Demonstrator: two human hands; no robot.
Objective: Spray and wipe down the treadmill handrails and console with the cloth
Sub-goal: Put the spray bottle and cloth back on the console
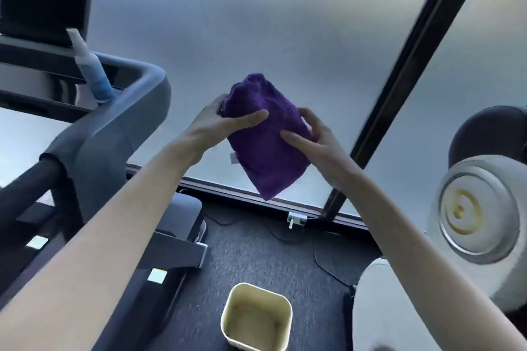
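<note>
Beside the right edge of the treadmill [94, 151], we hold the purple cloth [263, 134] up in the air with both hands, in front of the frosted window [285, 23] and above the dark floor [256, 251]. Our left hand [219, 120] grips the cloth at its upper left side, the thumb lying across the front, and our right hand [316, 137] pinches its right edge, so both hands are closed on the fabric. The cloth seems folded into a thick pad, and we judge that we are arranging it before wiping. The spray bottle [91, 68] stands tilted at the right corner of the console [42, 3], leaning near the grey handrail [137, 88], and no hand touches it. From here a few things can go wrong. If one hand lets go to reach for the bottle, the fold can open or the cloth can drop toward the cream bin [256, 319] on the floor below. The leaning bottle looks not very stable, so a careless touch on the handrail could knock it off the console. Also the cables [328, 259] on the floor could catch our foot.
</note>
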